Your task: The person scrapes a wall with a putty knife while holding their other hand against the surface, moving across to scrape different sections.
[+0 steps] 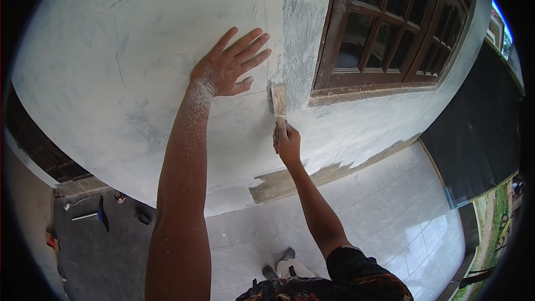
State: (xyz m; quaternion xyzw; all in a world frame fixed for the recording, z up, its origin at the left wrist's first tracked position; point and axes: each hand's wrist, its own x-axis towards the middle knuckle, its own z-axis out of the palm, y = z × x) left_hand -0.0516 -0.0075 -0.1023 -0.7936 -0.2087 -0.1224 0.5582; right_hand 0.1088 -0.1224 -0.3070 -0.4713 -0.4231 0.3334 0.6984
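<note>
**Putty knife on the wall, just left of the window**

Putty knife (278, 100) stands blade-up against the white wall (111, 50), handle down, in the strip between a flat palm and a window frame. Notes run left to right.

Far left, low: dark floor with a long-handled tool (95, 214) lying on it, and a few small items nearby, too small to name.

Left hand (228, 67): flat on the wall, fingers spread wide, pointing up and right, thumb lowest. Holds nothing. Wrist and forearm dusted with white powder. Thumb tip sits near the knife blade but apart from it.

Right hand (287, 142): below the blade, fingers closed round the knife's handle, arm reaching up from the lower middle. Blade is pale, smeared, pressed on the wall at the edge of a grey, rough patch (301, 39) running upward beside the window.

Right of the knife: dark brown wooden window (390, 28) with many small panes; its lower sill edge looks chipped and bare.

Below the hands: wall base shows a bare brownish strip (290, 181) where the white coat stops in a jagged line. White tiled floor (390, 217) beneath.

Far right: dark strip along the floor edge, then some greenery outside.

Bottom centre: person's dark patterned sleeve and feet.
</note>
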